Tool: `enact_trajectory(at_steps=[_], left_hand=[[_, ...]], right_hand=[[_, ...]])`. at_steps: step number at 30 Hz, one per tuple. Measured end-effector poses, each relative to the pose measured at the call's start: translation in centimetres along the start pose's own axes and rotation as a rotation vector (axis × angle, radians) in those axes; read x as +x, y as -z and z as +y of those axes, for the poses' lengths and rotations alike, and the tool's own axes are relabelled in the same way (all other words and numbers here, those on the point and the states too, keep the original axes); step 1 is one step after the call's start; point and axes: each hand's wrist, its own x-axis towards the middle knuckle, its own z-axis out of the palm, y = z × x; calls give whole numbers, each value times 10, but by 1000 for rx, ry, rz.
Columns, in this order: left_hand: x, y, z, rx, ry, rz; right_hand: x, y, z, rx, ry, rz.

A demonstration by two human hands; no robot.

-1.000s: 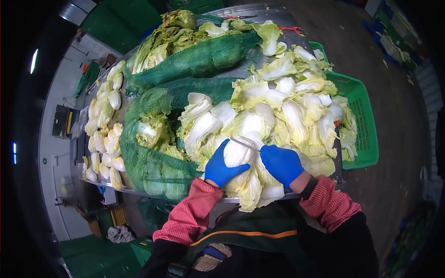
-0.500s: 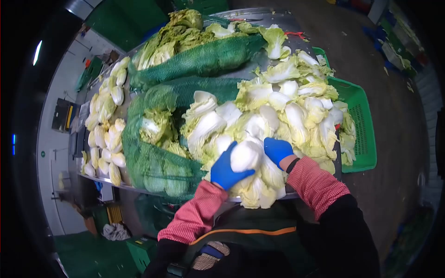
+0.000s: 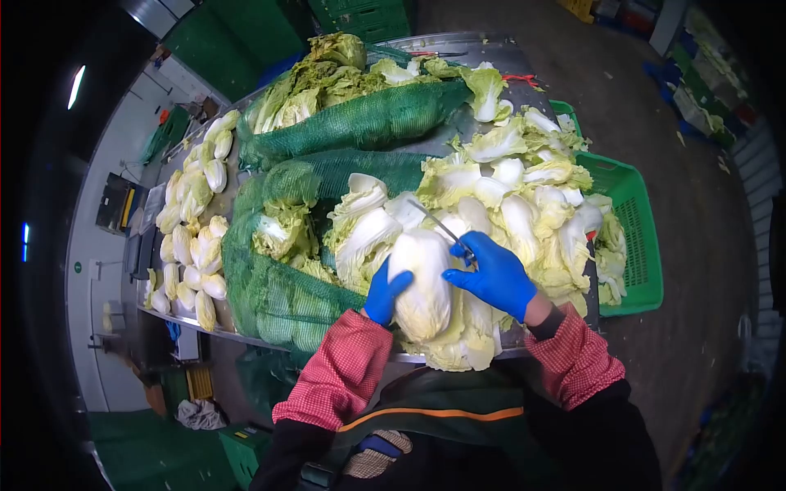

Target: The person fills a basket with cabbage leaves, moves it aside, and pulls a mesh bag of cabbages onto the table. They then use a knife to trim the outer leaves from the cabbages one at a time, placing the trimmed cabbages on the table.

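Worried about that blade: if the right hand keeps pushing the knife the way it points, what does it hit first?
Likely the loose cabbage leaves piled just beyond the tip of the knife held by the right hand; depth is hard to judge.

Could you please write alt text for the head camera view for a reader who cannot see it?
A person's blue-gloved left hand steadies a pale napa cabbage at the near edge of a metal table, while the right hand holds a knife above it. Trimmed leaves and green net sacks of cabbage lie behind.
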Motion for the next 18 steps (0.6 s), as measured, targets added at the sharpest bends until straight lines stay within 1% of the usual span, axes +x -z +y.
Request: enact_trajectory(at_steps=[1, 3, 4, 5, 6, 7, 8, 9, 10, 12, 13, 16, 18], left_hand=[[0, -4, 5, -154, 84, 68], [1, 1, 8, -400, 204, 138], [1, 2, 9, -525, 262, 175], [-4, -14, 26, -623, 272, 160], [-2, -14, 23, -535, 225, 138], [3, -13, 18, -445, 177, 114], [5, -14, 15, -355, 136, 92], [8, -23, 18, -160, 17, 20], [10, -26, 17, -106, -13, -7], [14, -30, 15, 0, -79, -57], [15, -31, 15, -50, -93, -66], [8, -38, 19, -176, -69, -37], [10, -33, 20, -98, -79, -36]], right_hand=[[-6, 0, 9, 56, -66, 5], [-14, 0, 33, 167, -193, 14], [-14, 5, 36, 141, -205, 87], [-14, 11, 33, 119, -220, 157], [-13, 18, 24, 98, -235, 229], [-10, 21, 8, 178, -233, 152], [-6, 19, -8, 105, -143, 119], [-3, 17, -24, 84, -65, 102], [0, 18, -32, 59, 14, 89], [5, 22, -18, 26, -9, 14], [7, 21, -12, 13, -20, -28], [2, 18, -4, 228, -240, -106], [-3, 20, 0, 245, -149, -72]])
